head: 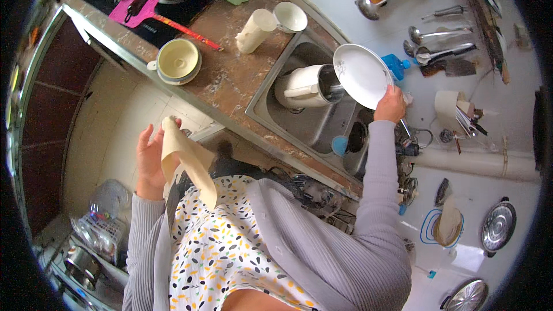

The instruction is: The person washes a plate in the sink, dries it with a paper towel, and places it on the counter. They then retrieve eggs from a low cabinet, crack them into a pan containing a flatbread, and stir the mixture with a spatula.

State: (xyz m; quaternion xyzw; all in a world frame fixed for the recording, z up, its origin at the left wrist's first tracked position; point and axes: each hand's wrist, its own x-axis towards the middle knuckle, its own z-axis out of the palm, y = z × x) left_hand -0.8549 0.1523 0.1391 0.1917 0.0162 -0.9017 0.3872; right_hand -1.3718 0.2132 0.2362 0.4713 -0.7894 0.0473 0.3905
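Observation:
My right hand (391, 106) grips a white plate (360, 73) by its rim, tilted above the far right part of the steel sink (319, 131). A cream sheet (188, 149), paper or thin cloth, hangs from my left hand (151, 151) in front of the counter edge, its lower end before my shirt. Below the plate, a white jug (302, 86) lies on its side or leans in the sink, its opening towards the plate. A cream roll (257, 30) stands on the brown counter (229, 69), beside a white bowl (290, 17).
A cream bowl or cup (177, 59) with a handle sits near the counter's front edge. A pink fly swatter (134, 8) reaches from the black hob onto the counter. Ladles (376, 4) hang on the wall past the sink. A blue plastic bottle (394, 67) is behind the plate.

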